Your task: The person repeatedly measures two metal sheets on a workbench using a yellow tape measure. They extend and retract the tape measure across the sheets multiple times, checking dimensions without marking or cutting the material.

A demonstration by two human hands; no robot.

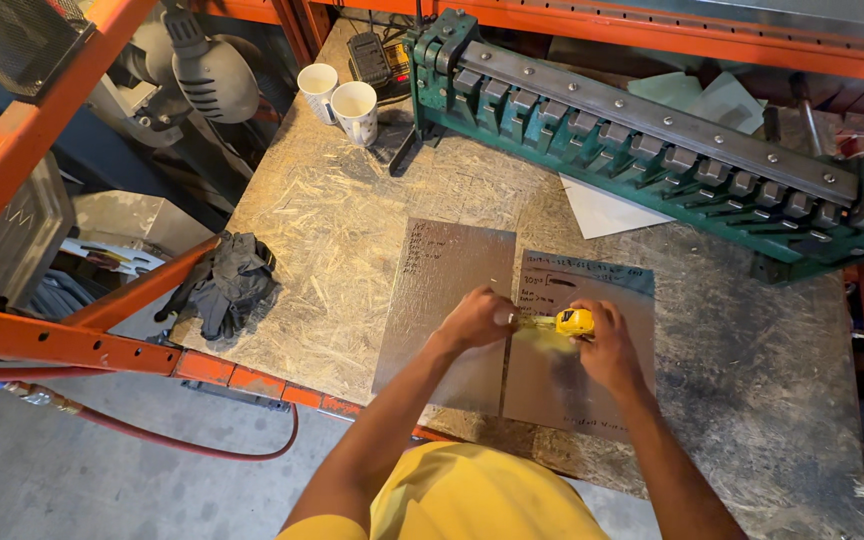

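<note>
The right hand grips the small yellow tape measure; the left hand pinches its tape end at nine o'clock. Keep it flat on the grey metal sheet.

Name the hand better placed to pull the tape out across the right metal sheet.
Left hand, probably: its fingers pinch the tape end beside the yellow tape measure, whose case the right hand grips.

Two white cups stand at the far corner of my chipboard bench, just beside a green bending machine. Dark gloves lie crumpled at the bench's left edge, a red hose curling on the floor below me.
</note>
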